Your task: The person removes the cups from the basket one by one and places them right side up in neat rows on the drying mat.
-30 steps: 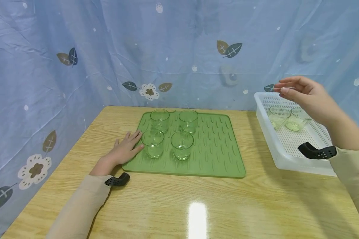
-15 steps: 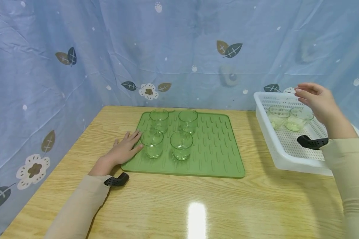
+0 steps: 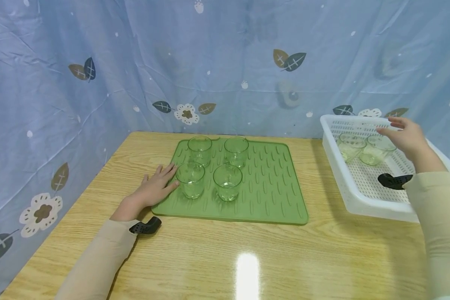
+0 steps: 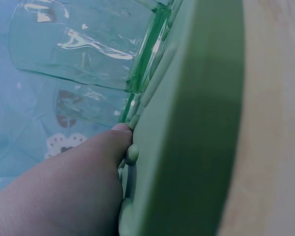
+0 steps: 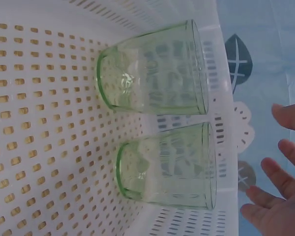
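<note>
On the left edge of a green ridged mat (image 3: 273,191) my left hand (image 3: 153,189) rests with its fingers spread. Its thumb (image 4: 101,152) lies low on the mat close to the clear glasses. Several of these stand upright there, among them a front left glass (image 3: 191,180) and a front right glass (image 3: 228,183). My right hand (image 3: 408,135) hovers over a white basket (image 3: 337,166), holding nothing, its fingers apart. Inside the basket stand two greenish glasses, a left one (image 5: 152,71) and a right one (image 5: 167,167); the hand touches neither.
The basket stands at the right of the wooden table (image 3: 195,254), and its perforated walls rise around the glasses. A blue patterned curtain (image 3: 228,62) hangs behind the table and along its left side. The right half of the mat bears no glass.
My right hand has moved to the right and lower over the basket, and its fingers have parted more. My left hand and the glasses have stayed where they were.
</note>
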Tool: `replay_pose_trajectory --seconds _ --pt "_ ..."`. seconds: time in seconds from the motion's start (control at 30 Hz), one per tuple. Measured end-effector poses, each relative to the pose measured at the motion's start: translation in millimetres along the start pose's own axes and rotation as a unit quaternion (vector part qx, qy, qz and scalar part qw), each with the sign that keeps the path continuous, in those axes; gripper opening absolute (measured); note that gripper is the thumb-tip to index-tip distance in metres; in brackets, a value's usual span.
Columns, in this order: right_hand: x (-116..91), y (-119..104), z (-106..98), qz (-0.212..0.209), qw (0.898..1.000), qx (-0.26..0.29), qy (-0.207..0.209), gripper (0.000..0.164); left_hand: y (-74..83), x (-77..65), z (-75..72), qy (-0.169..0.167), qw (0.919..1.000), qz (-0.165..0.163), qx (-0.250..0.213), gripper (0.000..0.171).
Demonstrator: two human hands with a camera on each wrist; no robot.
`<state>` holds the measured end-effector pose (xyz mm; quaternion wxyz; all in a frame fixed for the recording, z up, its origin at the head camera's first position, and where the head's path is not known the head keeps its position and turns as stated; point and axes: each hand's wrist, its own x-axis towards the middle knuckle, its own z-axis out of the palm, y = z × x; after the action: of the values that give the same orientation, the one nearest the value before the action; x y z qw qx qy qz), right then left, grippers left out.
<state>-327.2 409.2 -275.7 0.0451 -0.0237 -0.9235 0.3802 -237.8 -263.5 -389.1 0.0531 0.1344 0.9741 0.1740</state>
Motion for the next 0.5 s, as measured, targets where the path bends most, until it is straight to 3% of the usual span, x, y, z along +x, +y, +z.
replay_pose_trajectory --seconds 0.2,0.5 --pt "-0.3 11.1 1.3 0.025 0.997 -0.041 -0.061 0.095 -1.6 -2.0 0.0 0.0 1.0 0.002 0.002 0.072" --pt "4.7 12.0 0.8 0.03 0.981 -0.091 -0.171 0.109 -1.3 -5.3 0.4 0.002 1.0 0.002 -0.004 0.072"
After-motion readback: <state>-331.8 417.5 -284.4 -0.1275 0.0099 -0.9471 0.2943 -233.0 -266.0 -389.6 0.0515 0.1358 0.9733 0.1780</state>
